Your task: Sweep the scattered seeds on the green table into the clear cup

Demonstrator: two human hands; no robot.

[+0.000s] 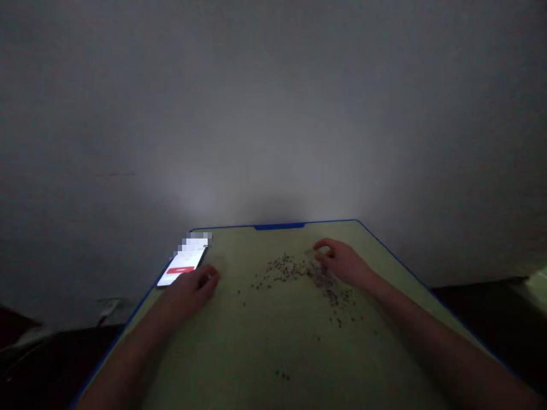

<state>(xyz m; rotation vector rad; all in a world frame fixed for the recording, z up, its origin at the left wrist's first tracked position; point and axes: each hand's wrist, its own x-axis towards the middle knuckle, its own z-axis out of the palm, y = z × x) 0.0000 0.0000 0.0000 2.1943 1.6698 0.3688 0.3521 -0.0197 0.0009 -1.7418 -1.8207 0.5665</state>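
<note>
Your dark bits lie scattered across the middle of the desk, over to the right. Each is too small for you to read which way it points. Taken together, the scatter bends in an arc: one arm trails off to the left, the other slants toward you on the right, beneath and beside your right hand. A few strays sit apart, much closer to you.

Your right hand is over the far bend, fingers curled and pointing left; it and your forearm hide part of the scatter's right side. A small gap shows between its fingertips, but you cannot tell whether they pinch anything. Your left hand is loosely curled, well apart from the main scatter; whether it grips something is unclear.

Beside that hand lies a phone, screen lit, long axis slanting from near left to far right. The hand overlaps its near right corner in view. A blue strip marks the far edge, with the wall behind. The light is dim.
</note>
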